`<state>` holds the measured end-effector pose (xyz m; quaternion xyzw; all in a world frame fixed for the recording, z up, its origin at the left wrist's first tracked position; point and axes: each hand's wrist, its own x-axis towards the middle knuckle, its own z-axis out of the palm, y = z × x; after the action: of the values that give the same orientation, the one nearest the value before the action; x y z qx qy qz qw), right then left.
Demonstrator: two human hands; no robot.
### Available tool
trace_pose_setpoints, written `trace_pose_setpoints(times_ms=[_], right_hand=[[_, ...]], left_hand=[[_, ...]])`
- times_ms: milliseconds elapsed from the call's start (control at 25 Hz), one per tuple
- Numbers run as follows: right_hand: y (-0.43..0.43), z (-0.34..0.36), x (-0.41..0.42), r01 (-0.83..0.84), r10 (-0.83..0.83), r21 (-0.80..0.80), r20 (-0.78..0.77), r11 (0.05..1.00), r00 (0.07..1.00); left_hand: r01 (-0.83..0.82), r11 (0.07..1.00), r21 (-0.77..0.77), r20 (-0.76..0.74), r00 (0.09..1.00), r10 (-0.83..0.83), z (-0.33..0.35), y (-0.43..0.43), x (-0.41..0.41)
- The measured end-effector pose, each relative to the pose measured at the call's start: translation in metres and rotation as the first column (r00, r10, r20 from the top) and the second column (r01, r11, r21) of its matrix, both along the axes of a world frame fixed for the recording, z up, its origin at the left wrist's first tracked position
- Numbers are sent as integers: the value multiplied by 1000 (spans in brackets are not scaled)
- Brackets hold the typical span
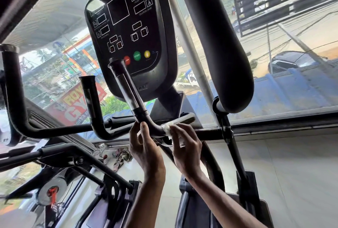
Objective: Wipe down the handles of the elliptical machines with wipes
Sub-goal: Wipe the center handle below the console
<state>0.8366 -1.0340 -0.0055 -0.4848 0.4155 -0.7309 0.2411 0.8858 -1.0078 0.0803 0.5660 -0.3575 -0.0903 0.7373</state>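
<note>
**Wiping the low bend of the handle**

The right hand (186,147) has its grip closed on a small white wet wipe (167,128). The wipe is wrapped round the black bent metal handle with a shiny silver patch (126,85), low down, just where the tube turns flat under the big black screen panel with red, green and yellow buttons (128,17). The fingers curl over the wipe so that it hugs the round tube and can rub it all the way round.

The left hand (144,149) is just beside it. Its grip pinches the same handle at the bend, thumb on one side and fingertips on the other. I think it is there to steady the person's reach while the other hand rubs.

The tall part of this handle and the second short black handle to the left (90,98) have no wipe on them now. I cannot tell if they are clean. The fat black padded swing handle (219,45) stands up on the right, well apart from both hands.

A crumpled cloth (121,156) lies on the pale tiled floor (274,163) below.
</note>
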Motion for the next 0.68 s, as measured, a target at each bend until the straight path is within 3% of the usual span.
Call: trace_pose_setpoints(times_ms=[160, 320, 400, 520, 680], right_hand=[[-10, 1, -6, 37, -38, 85, 10, 996, 999], [11, 19, 5, -89, 84, -82, -64, 993, 994], [4, 12, 0, -63, 59, -52, -72, 997, 996], [-1, 22, -4, -7, 9, 38, -62, 999, 998], [11, 74, 12, -146, 145, 15, 51, 989, 988]], left_hand=[[-7, 1000, -9, -10, 1000, 7, 1, 3, -3], [22, 999, 26, -51, 998, -20, -1, 0, 4], [36, 998, 54, -43, 999, -34, -1, 1, 9], [92, 993, 69, -41, 995, -90, 2, 4, 13], [134, 988, 77, -11, 991, -134, -2, 5, 15]])
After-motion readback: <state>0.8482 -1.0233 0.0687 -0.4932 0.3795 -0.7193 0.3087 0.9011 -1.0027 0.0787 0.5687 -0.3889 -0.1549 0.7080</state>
